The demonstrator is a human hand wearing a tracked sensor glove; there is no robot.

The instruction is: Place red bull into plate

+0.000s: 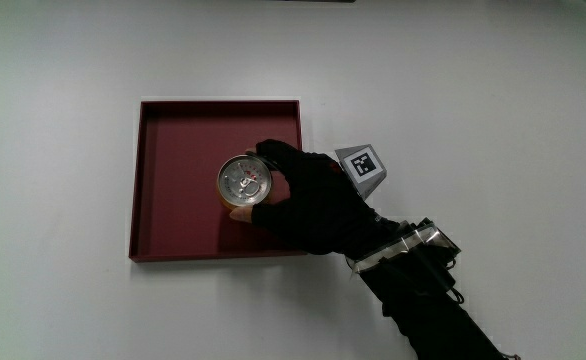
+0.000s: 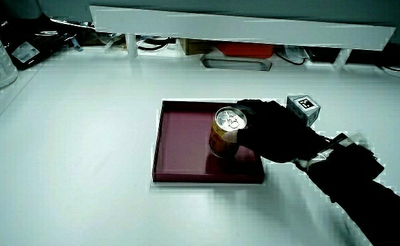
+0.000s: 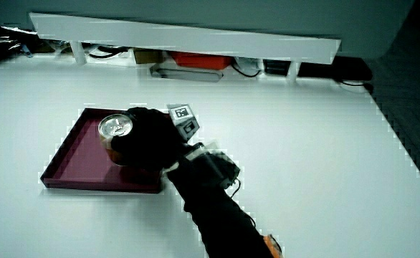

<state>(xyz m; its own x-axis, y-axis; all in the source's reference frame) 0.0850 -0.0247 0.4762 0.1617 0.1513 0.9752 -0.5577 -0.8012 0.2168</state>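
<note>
The can stood upright inside the dark red square plate, in the half nearer the hand's own edge of the plate. The hand was closed around the can's side, fingers curled about it. The patterned cube sat on the hand's back. The plate lay on the white counter, well clear of its edges.

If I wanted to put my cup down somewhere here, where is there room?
Inside the dark red square tray, the floor beside the silver-topped can, away from the black-gloved hand, is bare. The white table between tray and low partition is also free. It is crowded where hand and can meet.
</note>
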